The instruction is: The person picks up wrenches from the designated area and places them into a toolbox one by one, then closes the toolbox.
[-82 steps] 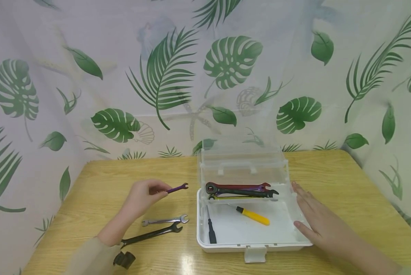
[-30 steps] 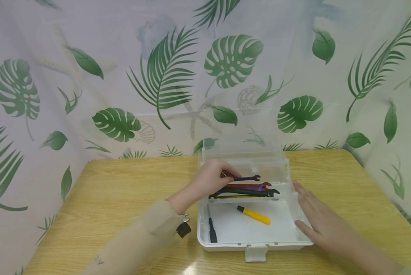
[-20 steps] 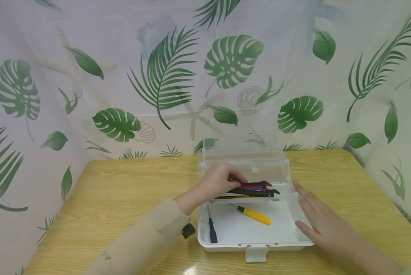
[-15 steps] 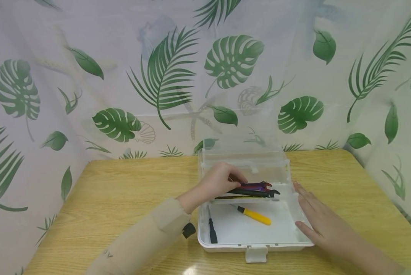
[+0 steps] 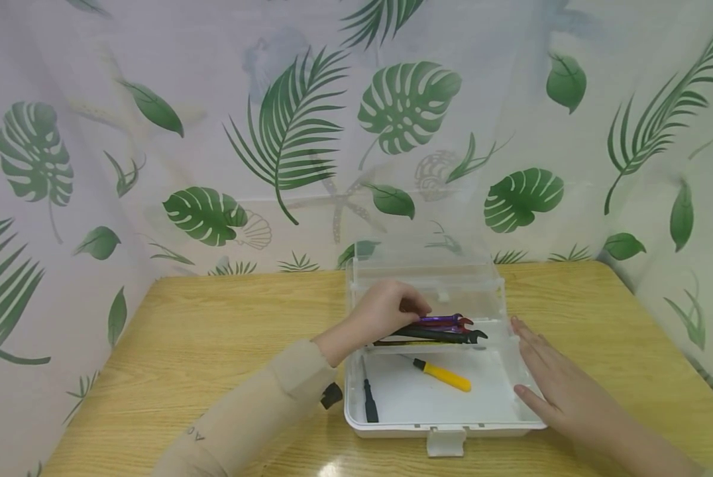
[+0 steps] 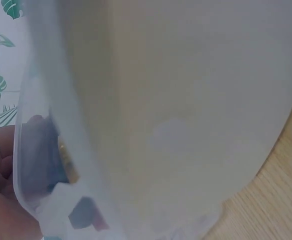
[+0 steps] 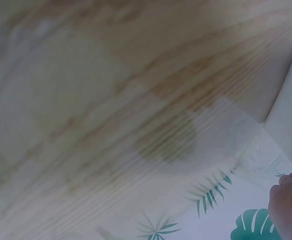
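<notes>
Over the raised clear tray of an opened white toolbox (image 5: 446, 429), my left hand (image 5: 389, 308) pinches a small purple wrench (image 5: 446, 318). Its fingers hide one end of the wrench. Just below lie other wrenches: a red one (image 5: 466, 322) and a black one (image 5: 452, 335), the black nearest the front. In the left wrist view my left hand (image 6: 6, 195) shows at the edge, beyond the box's pale wall (image 6: 195, 125). My right hand (image 5: 562, 391) rests with extended fingers along the box's right side; in the right wrist view that hand (image 7: 290, 205) shows at the corner.
In the box's lower compartment lie a yellow-handled screwdriver (image 5: 446, 376) and a black-handled screwdriver (image 5: 370, 401). A white latch (image 5: 446, 442) hangs off the front. The box stands on a wooden table (image 5: 213, 318) before a leaf-patterned cloth (image 5: 309, 106).
My left hand has carried the purple wrench from the table's left side rightward and lowered it onto the tray's wrenches. The left sleeve now covers where two wrenches lay. The right hand stays put.
</notes>
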Available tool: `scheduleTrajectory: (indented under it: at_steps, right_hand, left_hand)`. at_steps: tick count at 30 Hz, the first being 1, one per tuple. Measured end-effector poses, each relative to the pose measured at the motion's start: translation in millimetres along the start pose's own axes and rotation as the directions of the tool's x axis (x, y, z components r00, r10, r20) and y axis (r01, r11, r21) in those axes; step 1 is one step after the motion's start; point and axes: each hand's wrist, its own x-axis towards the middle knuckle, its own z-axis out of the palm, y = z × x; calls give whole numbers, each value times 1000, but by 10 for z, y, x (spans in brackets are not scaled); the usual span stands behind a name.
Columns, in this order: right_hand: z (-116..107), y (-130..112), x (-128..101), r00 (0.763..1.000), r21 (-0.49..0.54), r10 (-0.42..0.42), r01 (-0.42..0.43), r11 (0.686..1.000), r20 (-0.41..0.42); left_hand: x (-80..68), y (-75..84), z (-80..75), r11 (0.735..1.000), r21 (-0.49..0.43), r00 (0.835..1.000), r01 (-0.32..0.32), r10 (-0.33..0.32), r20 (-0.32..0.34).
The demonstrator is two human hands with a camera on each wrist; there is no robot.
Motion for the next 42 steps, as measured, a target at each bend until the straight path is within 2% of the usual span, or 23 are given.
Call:
scheduleTrajectory:
  at_steps: [8,16,22,30,38,42]
  right_hand:
    - [1,6,-9,1000,1,12,-12,1000,9]
    - [-4,-15,-3,1000,10,27,-27,1000,16]
    - [-21,-32,3,997,13,59,-59,998,51]
    - [-27,-30,5,996,12,62,-63,998,57]
    - [-24,-34,0,995,20,70,-71,997,73]
    - [-20,-34,3,996,21,60,-62,998,66]
  left_hand:
    - [-12,18,-19,1000,0,1000,7,-7,-11]
    - [-46,-56,-62,1000,-1,1000,-7,7,-13]
    - [-135,-118,-134,1000,-19,999,-4,3,-48]
    - [-258,-225,-194,999,-36,995,-11,7,-100]
    - [-404,-273,-273,996,-84,992,39,-49,-116]
    - [-486,-277,-340,996,-79,991,52,-61,-120]
